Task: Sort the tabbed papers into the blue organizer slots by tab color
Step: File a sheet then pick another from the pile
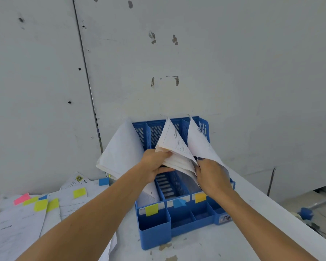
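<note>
1. Head view: the blue organizer [154, 229] sits at the back edge of the worktop [205, 247]. Its rear is against the wall [233, 72], and it is nearer the right edge than the left.
2. The slot fronts carry colour markers: yellow marker [151, 209] on the left, blue marker [179, 203] in the middle, orange marker [200, 197] on the right.
3. Left hand [154, 164]: the grip is closed round the middle bundle [174, 146] of white printed sheets, fingers curled over its near edge and thumb underneath. The bundle is held above the middle slots, tilted, with one corner pointing up.
4. Right hand [213, 178]: its back faces the camera and the fingers are buried among the pages on the bundle's right side. I cannot tell if this grip is pinching anything.
5. A printed sheet [198, 142] fans up just beside the middle bundle and passes behind the right hand.
6. The left bundle [120, 153] appears to stand in the leftmost slot. It leans out leftward past the organizer's side wall.
7. Loose papers [17, 223] are spread flat and overlapping along the left edge of the worktop.
8. Tabs on those papers: several yellow, e.g. yellow tab [79, 192]; one pink tab [22, 199]; and a blue tab [104, 181] just beside the foot of the left bundle.
9. Past the right edge, lower down, is a small blue object [306, 213], too blurred to identify.
</note>
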